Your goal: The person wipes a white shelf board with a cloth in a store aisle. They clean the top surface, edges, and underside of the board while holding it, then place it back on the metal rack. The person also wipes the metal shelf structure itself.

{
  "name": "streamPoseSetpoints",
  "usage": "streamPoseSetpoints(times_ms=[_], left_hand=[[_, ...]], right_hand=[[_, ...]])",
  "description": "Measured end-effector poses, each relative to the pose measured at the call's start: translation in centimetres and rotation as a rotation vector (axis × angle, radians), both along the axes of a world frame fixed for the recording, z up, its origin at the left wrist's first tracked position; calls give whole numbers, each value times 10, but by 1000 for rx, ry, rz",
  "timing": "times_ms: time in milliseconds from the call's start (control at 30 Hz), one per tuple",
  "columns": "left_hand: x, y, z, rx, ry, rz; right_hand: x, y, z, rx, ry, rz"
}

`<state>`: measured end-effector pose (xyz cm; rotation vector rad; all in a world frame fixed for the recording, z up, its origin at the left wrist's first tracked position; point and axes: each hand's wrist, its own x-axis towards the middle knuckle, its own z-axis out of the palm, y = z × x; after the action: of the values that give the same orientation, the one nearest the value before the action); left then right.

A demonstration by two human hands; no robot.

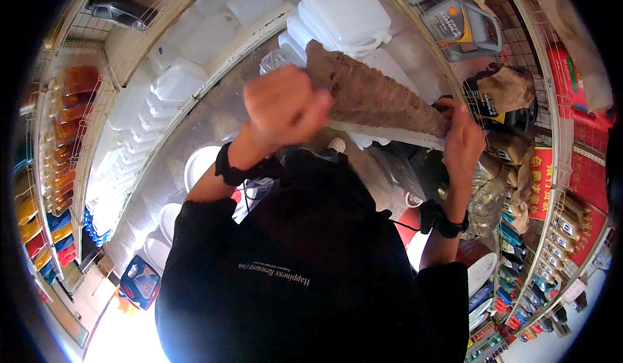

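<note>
A long, tapering piece with a rough, brown, dirty-looking surface (383,97) spans the space in front of me, with a pale strip along its lower edge; I cannot tell its exact kind. My right hand (462,139) is closed around its right end. A small dark patch shows at those fingertips. Close to the wider left end, my left hand (285,106) is curled into a fist and blurred by motion. What that fist holds, if anything, is hidden. Both wrists wear black bands.
Stacked white plastic jugs (344,12) stand just beyond the brown piece. Shelves with amber bottles (71,123) run along the left. At the right, racks hold grey oil jugs (461,25), a red package (571,84) and many bottles. White round lids (201,168) lie low at left.
</note>
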<state>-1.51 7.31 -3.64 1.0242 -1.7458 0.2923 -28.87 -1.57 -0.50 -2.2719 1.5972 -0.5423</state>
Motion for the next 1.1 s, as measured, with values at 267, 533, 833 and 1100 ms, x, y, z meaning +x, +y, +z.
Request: streamPoseSetpoints(times_ms=[267,533,833,1100], left_hand=[[27,7,-11,679,556,385],[47,3,12,781,539,121],[94,-22,71,-30,1641,-134],[119,6,62,123,1523,-13]], right_hand=[[6,-11,-8,-87,136,11],[6,-9,-9,-113,159,70],[5,-8,-3,-87,185,67],[7,-9,-5,-103,251,21]])
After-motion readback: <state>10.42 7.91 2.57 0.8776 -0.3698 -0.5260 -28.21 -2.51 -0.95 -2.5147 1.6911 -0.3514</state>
